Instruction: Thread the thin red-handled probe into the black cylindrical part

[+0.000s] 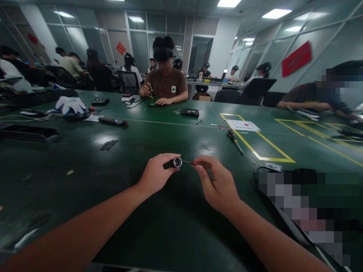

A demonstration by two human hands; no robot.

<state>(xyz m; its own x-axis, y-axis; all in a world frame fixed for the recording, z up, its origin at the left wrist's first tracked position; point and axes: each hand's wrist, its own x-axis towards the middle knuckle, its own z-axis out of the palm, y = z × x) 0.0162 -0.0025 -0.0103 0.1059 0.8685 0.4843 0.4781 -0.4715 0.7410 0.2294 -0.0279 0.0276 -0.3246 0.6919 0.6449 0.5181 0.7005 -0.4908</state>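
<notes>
Between the thumb and fingers of my left hand (155, 174) is a small black cylinder with a silver-ringed round end, like a flashlight (177, 162). That end faces toward me, and much of the body is hidden behind the fingers. My right hand (218, 183) pinches a thin screwdriver (193, 163) with a red collar and a see-through handle. Its slim shaft points left at the flashlight's ringed end; whether the tip touches it I cannot tell. Both hands are over the green table (136, 234).
Beyond my right hand lies a yellow-and-black screwdriver (235, 141), near a paper sheet (243, 125) and yellow tape outlines. Farther off are a black box-shaped part (190, 112), a dark tool (113, 121) and white gloves (70, 105). A person (167, 81) works across the table.
</notes>
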